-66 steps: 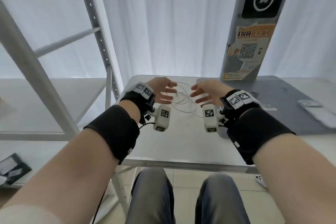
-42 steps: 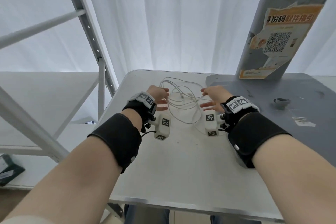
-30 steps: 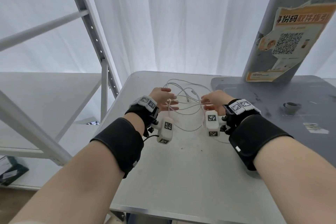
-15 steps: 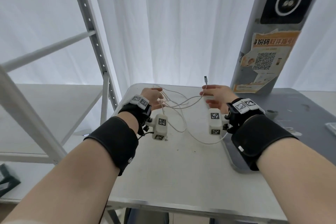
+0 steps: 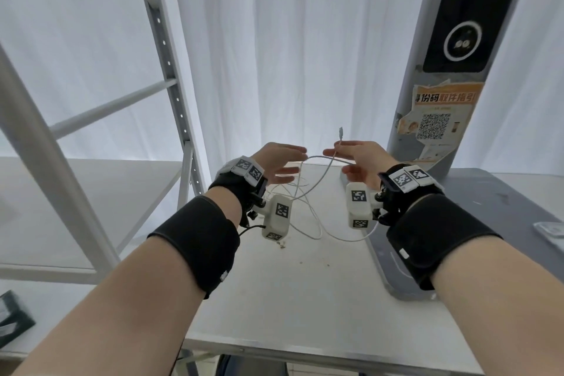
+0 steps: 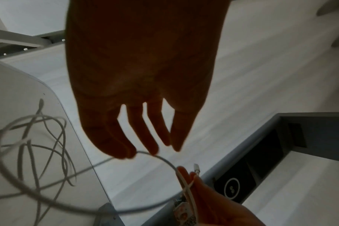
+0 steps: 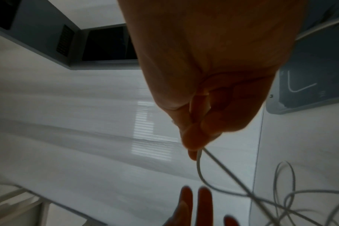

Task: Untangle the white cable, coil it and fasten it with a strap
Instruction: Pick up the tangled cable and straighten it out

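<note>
Head view: I see one white cable (image 5: 308, 189). My right hand (image 5: 361, 162) pinches its end; my left hand (image 5: 279, 163), fingers straight, touches the strand above the table (image 5: 305, 299) far edge.

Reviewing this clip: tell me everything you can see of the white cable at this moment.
The cable is thin, white, flexible and still tangled. Its connector sticks up above the right hand, which pinches the cable just below it. From there a strand arcs across to the left hand, whose straight fingertips touch it. The rest hangs in loose, crossing loops down onto the white table, with one long loop trailing toward the right wrist. No coil or strap is visible on it.
</note>
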{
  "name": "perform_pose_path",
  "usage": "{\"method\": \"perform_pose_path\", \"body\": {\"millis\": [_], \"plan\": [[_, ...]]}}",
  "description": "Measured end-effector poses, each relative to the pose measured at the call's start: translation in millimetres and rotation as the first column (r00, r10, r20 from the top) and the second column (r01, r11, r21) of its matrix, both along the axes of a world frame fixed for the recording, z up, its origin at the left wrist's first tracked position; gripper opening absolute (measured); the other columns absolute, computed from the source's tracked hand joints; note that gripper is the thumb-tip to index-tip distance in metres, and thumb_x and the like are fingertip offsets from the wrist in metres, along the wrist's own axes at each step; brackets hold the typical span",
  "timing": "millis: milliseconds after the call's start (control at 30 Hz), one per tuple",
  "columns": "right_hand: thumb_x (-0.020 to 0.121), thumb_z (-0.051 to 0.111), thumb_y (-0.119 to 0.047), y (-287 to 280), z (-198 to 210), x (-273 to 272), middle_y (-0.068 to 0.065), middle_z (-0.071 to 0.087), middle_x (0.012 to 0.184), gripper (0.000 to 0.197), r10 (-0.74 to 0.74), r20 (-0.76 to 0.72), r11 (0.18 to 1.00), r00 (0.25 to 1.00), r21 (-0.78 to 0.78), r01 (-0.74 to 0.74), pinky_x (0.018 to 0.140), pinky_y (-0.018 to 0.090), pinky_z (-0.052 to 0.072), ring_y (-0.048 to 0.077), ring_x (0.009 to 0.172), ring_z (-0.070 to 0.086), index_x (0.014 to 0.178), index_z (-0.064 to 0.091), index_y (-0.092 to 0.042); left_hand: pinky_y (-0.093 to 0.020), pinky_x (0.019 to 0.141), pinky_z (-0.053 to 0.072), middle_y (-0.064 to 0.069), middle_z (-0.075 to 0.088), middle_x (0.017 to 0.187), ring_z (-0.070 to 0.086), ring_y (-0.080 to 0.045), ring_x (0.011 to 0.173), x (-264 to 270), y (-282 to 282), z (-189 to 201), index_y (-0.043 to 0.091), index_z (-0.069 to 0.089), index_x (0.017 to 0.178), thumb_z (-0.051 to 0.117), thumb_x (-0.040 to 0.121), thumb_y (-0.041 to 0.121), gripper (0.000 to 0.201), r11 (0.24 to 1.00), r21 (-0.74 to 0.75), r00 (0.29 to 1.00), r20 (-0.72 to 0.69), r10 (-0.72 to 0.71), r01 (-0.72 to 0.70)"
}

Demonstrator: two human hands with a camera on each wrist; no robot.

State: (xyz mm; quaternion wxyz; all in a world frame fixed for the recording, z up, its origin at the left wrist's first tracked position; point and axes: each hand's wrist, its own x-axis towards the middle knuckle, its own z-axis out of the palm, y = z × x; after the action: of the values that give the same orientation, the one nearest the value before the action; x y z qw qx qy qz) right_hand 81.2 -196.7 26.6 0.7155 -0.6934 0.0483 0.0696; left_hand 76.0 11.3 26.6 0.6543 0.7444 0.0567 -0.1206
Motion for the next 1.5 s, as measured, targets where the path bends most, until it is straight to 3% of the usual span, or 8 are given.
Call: {"method": "perform_pose_path", "body": {"millis": [200,433,600,733,833,933,1067,1500], "plan": [[0.103,0.059,-0.018,2.8,11.0,-5.5,-0.002,0.079,0.105,0.006,0.041,-0.005,0.997,0.999,0.062,-0.041,0.038,0.020,0.046,0.012,0.039,0.054,0.106,0.059,-0.012,-0.029,0.077,0.054,0.003,0.075,0.108,0.073,-0.017,0.095,-4.5,-14.1,3.1,0.018,0.068,0.114,0.073,0.089,0.018,0.026,0.963,0.066,0.965,0.000,-0.262,0.261],[0.103,0.052,-0.005,0.5,15.9,-0.7,0.020,0.076,0.094,0.008,-0.126,-0.010,0.972,0.992,0.200,0.126,0.067,0.041,0.065,0.040,0.081,0.076,0.103,0.059,-0.004,-0.021,0.051,0.026,0.008,0.068,0.076,0.059,-0.010,0.061,1.7,-12.5,10.6,0.014,0.075,0.102,0.078,0.083,0.029,0.024,0.984,0.147,0.995,0.023,-0.102,0.098],[0.100,0.052,-0.006,-8.6,12.7,16.5,0.009,0.062,0.126,0.020,-0.263,0.036,0.951,0.964,0.177,0.253,0.091,0.043,0.060,0.038,0.107,0.068,0.116,0.060,-0.014,-0.021,0.051,0.015,0.011,0.062,0.066,0.050,-0.009,0.052,2.1,-1.6,16.3,0.019,0.076,0.094,0.067,0.090,0.026,0.012,0.990,0.098,0.995,-0.028,-0.096,0.098],[0.103,0.049,-0.007,-3.1,18.9,8.8,0.006,0.048,0.121,0.026,-0.144,-0.014,0.987,0.989,-0.079,0.143,0.086,0.045,0.060,0.037,0.098,0.068,0.123,0.062,-0.017,-0.020,0.047,0.017,0.014,0.065,0.068,0.053,-0.008,0.053,-0.6,1.3,20.4,0.024,0.078,0.086,0.068,0.088,0.030,0.012,0.991,0.121,0.999,0.006,-0.053,0.052],[0.105,0.049,-0.015,2.9,22.8,6.8,-0.005,0.063,0.122,0.025,-0.021,0.104,0.961,0.994,-0.272,0.049,0.086,0.038,0.054,0.023,0.090,0.062,0.119,0.069,-0.022,-0.021,0.052,0.024,0.014,0.063,0.068,0.055,-0.008,0.057,-1.8,0.1,25.3,0.025,0.079,0.090,0.070,0.085,0.034,0.013,0.990,0.136,0.998,0.029,-0.046,0.042],[0.095,0.065,-0.022,8.2,27.5,7.2,-0.006,0.076,0.110,0.013,0.085,0.218,0.946,0.972,-0.325,-0.010,0.090,0.037,0.048,0.020,0.095,0.064,0.104,0.072,-0.028,-0.025,0.062,0.038,0.011,0.059,0.068,0.054,-0.011,0.061,-1.4,-4.0,29.4,0.019,0.078,0.104,0.074,0.082,0.035,0.027,0.991,0.121,0.996,0.059,-0.071,0.063],[0.097,0.066,-0.014,13.6,34.2,6.7,0.001,0.066,0.081,0.011,0.240,0.256,0.939,0.936,-0.306,-0.157,0.069,0.029,0.050,0.015,0.063,0.060,0.103,0.075,-0.018,-0.024,0.056,0.039,0.007,0.051,0.066,0.044,-0.010,0.053,-0.6,-9.4,34.4,0.013,0.077,0.106,0.074,0.084,0.030,0.028,0.998,0.029,0.987,0.147,-0.059,0.056],[0.103,0.057,-0.014,-5.2,50.9,32.7,-0.001,0.038,0.063,0.015,-0.295,0.376,0.955,0.878,0.108,0.275,0.040,0.022,0.039,0.010,0.043,0.033,0.095,0.068,-0.021,-0.023,0.050,0.026,0.009,0.037,0.060,0.031,-0.010,0.046,5.7,-5.4,34.8,0.020,0.061,0.079,0.058,0.093,0.051,0.035,0.985,-0.143,0.992,0.091,-0.086,0.098]]}}
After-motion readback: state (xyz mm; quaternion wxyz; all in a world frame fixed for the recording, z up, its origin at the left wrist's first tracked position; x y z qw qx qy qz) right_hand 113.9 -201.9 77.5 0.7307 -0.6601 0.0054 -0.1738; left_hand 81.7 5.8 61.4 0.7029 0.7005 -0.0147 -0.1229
